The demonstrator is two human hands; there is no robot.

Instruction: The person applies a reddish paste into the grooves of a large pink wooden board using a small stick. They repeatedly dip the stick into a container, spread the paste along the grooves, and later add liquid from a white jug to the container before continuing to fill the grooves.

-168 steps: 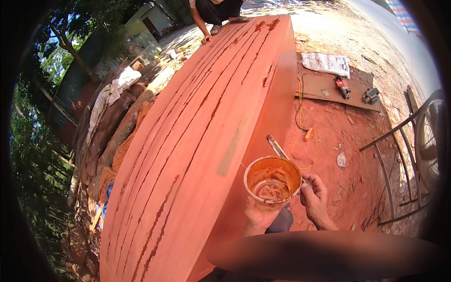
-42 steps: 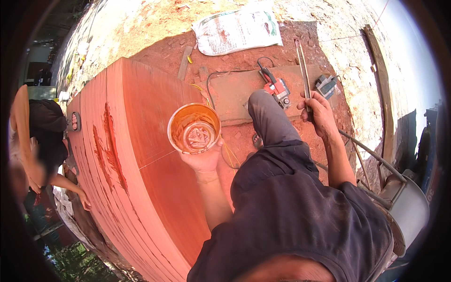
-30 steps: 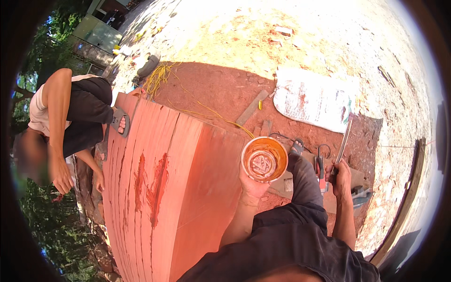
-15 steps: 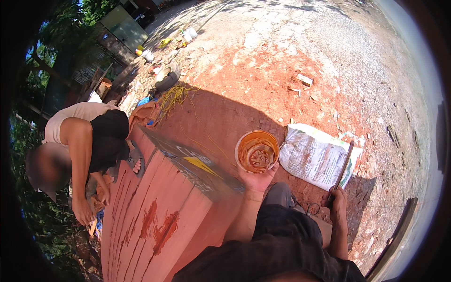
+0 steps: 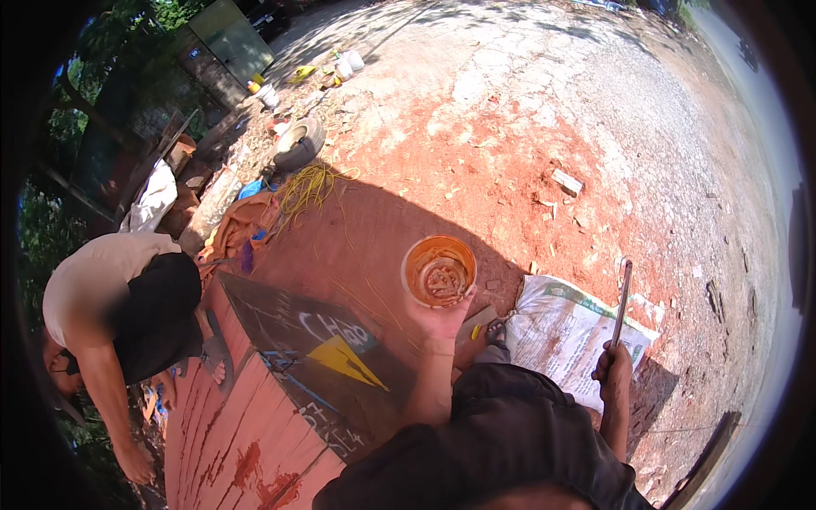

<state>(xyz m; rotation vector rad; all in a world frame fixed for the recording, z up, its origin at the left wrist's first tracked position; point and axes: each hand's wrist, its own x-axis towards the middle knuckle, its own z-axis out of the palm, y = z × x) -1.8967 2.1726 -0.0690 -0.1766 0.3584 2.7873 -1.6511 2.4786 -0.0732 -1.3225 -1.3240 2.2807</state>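
Observation:
My left hand [image 5: 442, 320] is closed under and around the lower side of an orange plastic tub [image 5: 439, 270], tilted so that I see into it. Reddish-brown, wet-looking residue coats its inside. On the right, my right hand [image 5: 614, 365] grips the lower end of a long, thin dark rod [image 5: 623, 306], which points away from me and looks slightly curved at its far tip. Below that rod lies a white printed sack [image 5: 552, 327] on the ground. To the left of my left arm is a large block with a reddish top [image 5: 246, 408] and a dark painted side [image 5: 314, 340].
A co-worker [image 5: 119, 289] crouches at the left edge of the block, hands low. Beyond are a tangled yellow cord [image 5: 310, 189], a tyre [image 5: 299, 143], orange cloth [image 5: 242, 223] and white buckets [image 5: 348, 64]. A pale brick [image 5: 567, 182] lies on the red-stained ground.
My view has shifted, so more of the block's dark side shows. The tub sits slightly further left, still in my left hand. The co-worker has bent lower.

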